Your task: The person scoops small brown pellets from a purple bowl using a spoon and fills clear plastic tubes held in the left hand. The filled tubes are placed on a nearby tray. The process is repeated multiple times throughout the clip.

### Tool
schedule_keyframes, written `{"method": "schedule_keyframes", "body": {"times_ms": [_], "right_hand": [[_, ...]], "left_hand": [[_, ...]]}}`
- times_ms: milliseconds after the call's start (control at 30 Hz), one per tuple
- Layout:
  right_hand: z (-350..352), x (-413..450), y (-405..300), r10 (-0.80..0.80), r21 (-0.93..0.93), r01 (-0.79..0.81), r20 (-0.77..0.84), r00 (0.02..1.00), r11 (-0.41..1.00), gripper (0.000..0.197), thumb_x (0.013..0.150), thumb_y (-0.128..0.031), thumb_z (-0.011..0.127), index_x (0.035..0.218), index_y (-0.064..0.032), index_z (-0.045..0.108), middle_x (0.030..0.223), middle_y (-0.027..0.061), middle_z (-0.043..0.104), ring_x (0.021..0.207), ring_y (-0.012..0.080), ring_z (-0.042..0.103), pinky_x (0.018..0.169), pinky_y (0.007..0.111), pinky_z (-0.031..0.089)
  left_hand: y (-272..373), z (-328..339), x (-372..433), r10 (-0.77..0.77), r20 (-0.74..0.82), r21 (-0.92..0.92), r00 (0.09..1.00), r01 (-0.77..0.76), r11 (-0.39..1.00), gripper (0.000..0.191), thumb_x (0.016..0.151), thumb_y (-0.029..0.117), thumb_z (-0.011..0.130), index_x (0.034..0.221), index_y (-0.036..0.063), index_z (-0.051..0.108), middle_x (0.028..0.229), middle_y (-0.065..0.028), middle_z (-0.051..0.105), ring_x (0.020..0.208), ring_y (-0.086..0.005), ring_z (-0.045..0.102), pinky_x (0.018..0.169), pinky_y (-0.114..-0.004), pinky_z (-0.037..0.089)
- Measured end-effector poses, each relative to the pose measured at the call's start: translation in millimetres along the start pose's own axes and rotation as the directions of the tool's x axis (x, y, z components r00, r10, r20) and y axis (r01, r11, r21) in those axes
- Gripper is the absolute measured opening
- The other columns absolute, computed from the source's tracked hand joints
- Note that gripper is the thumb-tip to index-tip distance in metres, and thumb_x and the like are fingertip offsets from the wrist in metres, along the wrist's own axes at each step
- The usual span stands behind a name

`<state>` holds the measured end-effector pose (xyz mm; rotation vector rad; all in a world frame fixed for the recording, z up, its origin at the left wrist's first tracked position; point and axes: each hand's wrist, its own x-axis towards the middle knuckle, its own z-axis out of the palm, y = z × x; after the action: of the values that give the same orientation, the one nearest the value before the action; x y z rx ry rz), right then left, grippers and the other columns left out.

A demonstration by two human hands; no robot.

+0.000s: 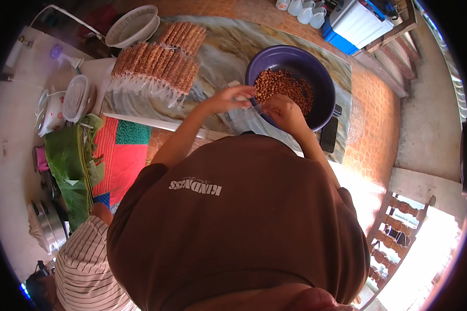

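A purple plastic basin (pixel 327 105) stands on the marble-patterned table, partly filled with reddish-brown nuts, apparently peanuts (pixel 282 85). Over its near rim my right hand (pixel 286 112) is curled, fingers bunched on what looks like the mouth of a clear thin plastic bag (pixel 257 110). My left hand (pixel 231 99) is just left of the rim, its fingers apart, close to the plastic. Whether it touches the plastic is hard to tell. Further left lie rows of narrow clear bags filled with nuts (pixel 155 70), their tied ends towards me.
A dark phone (pixel 329 134) lies by the basin. A white plastic basket (pixel 134 27) stands behind the filled bags. Left are a lidded container (pixel 77 99) and banana leaves (pixel 68 167). Another person in a striped shirt (pixel 87 264) is at lower left. Clear jugs (pixel 305 15) stand beyond the table.
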<state>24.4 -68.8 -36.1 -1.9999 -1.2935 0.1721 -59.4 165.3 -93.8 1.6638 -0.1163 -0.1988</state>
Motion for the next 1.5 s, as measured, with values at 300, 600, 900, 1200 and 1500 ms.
{"method": "schedule_keyframes", "body": {"times_ms": [300, 600, 900, 1200, 1500], "right_hand": [[-24, -8, 6, 0.184, 0.063, -0.18, -0.062, 0.981, 0.982, 0.022, 0.079, -0.001, 0.066, 0.1, -0.0075, 0.068, 0.096, 0.0101, 0.064, 0.087, 0.0278, 0.064, 0.076, 0.036, 0.051], [-45, -97, 19, 0.392, -0.323, -0.361, 0.037, 0.919, 0.875, 0.042, 0.081, -0.003, 0.066, 0.12, -0.0182, 0.064, 0.087, 0.009, 0.056, 0.089, 0.0268, 0.06, 0.077, 0.036, 0.051], [-17, -81, 90, 0.193, -0.082, -0.197, -0.053, 0.98, 0.977, 0.027, 0.087, -0.013, 0.066, 0.114, -0.0113, 0.069, 0.08, 0.01, 0.058, 0.076, 0.0234, 0.06, 0.07, 0.034, 0.047], [-49, -15, 173, 0.665, 0.47, -0.491, -0.343, 0.664, 0.733, 0.029, 0.101, -0.025, 0.049, 0.11, -0.0027, 0.065, 0.079, 0.0009, 0.066, 0.066, 0.0048, 0.057, 0.057, 0.02, 0.044], [38, 7, 271, 0.634, 0.513, -0.4, -0.443, 0.634, 0.759, 0.028, 0.1, -0.025, 0.051, 0.104, -0.0025, 0.067, 0.079, 0.0049, 0.067, 0.068, 0.0094, 0.06, 0.061, 0.024, 0.048]], "left_hand": [[-26, 32, 40, 0.036, 0.312, -0.221, 0.949, 0.036, 0.975, 0.03, 0.102, 0.022, 0.045, 0.117, 0.0027, 0.062, 0.095, -0.0076, 0.066, 0.089, -0.017, 0.064, 0.088, -0.032, 0.049], [-24, 21, 18, -0.044, 0.126, -0.224, 0.991, 0.072, 0.972, 0.034, 0.105, 0.023, 0.037, 0.119, 0.003, 0.06, 0.085, -0.0059, 0.064, 0.082, -0.0167, 0.063, 0.083, -0.032, 0.051], [-4, 13, 30, 0.052, -0.127, 0.12, 0.991, -0.036, 0.992, 0.031, 0.104, 0.023, 0.04, 0.118, 0.003, 0.06, 0.086, -0.0041, 0.066, 0.079, -0.0122, 0.063, 0.076, -0.027, 0.051], [-36, 38, 66, 0.092, -0.215, -0.305, 0.972, -0.157, 0.939, 0.037, 0.104, 0.02, 0.04, 0.134, -0.0002, 0.048, 0.102, -0.0095, 0.065, 0.09, -0.0162, 0.065, 0.083, -0.028, 0.052], [-19, 16, 31, -0.075, -0.216, -0.373, 0.973, -0.011, 0.928, 0.042, 0.104, 0.029, 0.037, 0.134, 0.003, 0.05, 0.09, -0.0053, 0.061, 0.083, -0.0156, 0.063, 0.082, -0.031, 0.054]]}}
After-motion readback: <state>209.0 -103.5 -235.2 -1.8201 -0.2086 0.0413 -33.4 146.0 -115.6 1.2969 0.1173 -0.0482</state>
